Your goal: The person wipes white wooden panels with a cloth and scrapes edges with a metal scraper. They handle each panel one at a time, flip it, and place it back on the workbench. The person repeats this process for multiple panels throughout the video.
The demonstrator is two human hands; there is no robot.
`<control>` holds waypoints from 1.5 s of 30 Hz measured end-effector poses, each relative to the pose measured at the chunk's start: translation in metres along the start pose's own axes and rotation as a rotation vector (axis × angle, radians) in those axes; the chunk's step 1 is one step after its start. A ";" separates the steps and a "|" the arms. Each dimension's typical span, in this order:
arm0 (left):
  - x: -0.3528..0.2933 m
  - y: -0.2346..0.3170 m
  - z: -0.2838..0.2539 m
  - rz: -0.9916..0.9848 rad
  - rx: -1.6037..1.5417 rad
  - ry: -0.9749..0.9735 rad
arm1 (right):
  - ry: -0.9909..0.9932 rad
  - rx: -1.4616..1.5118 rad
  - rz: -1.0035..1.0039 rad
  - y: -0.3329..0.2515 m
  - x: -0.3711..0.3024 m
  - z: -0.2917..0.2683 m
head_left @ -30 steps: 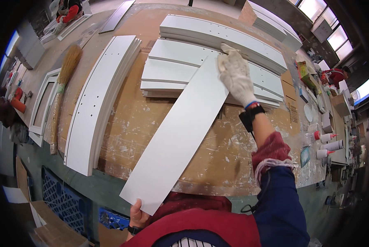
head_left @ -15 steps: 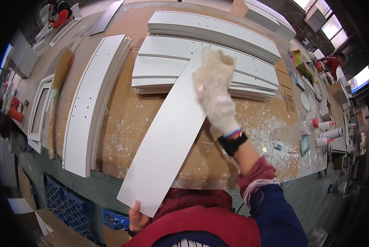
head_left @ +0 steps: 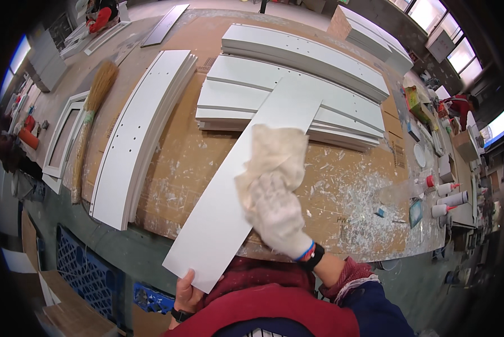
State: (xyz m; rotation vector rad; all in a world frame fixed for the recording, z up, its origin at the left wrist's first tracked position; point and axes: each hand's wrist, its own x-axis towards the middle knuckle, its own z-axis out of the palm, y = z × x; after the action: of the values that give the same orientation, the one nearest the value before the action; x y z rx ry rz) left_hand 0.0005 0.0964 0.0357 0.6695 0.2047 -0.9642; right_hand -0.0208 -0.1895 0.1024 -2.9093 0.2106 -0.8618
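A long white board [head_left: 209,208] slants from my waist up to the stacked white boards [head_left: 235,73], its far end resting on them. My bare left hand [head_left: 188,293] grips the board's near end, thumb on top and fingers underneath. In a white work glove, my right hand [head_left: 271,210] presses a cream cloth [head_left: 279,154] onto the middle of the board's face. The cloth spreads out beyond the gloved fingers and hides part of the board's right edge.
More drilled white boards [head_left: 136,140] are stacked at left beside a straw broom [head_left: 97,106] and a white frame [head_left: 63,135]. White flakes litter the cardboard [head_left: 342,191] on the table. Bottles with red tips [head_left: 446,188] stand at right. Other people work at far left and far right.
My right hand has drawn the cloth down along the board toward me, from near its far end to its middle. My left hand keeps its hold.
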 end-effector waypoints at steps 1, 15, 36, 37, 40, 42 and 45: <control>-0.001 0.001 0.000 -0.005 -0.016 -0.007 | -0.029 0.058 -0.031 -0.005 0.000 -0.007; -0.005 -0.003 -0.002 0.042 -0.142 0.048 | -0.182 -0.365 0.402 0.220 0.140 0.037; 0.003 0.000 0.011 0.021 -0.278 -0.062 | -0.242 -0.318 -0.098 0.139 0.139 0.050; 0.007 0.003 0.014 0.091 -0.265 -0.115 | -0.245 -0.336 -0.150 0.120 0.131 0.048; 0.015 0.001 0.018 0.237 -0.429 -0.283 | -0.305 -0.227 -0.313 0.040 0.093 0.039; 0.019 0.000 0.024 0.196 -0.431 -0.168 | -0.336 0.024 -0.404 -0.025 0.061 0.033; 0.024 -0.002 0.029 0.148 -0.683 -0.265 | -0.507 0.317 -0.602 -0.107 0.006 0.023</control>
State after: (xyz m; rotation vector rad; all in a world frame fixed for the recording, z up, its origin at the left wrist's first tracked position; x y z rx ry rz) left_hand 0.0093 0.0612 0.0472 -0.0707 0.2286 -0.7637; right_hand 0.0080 -0.0842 0.1010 -2.7734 -0.7917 -0.1401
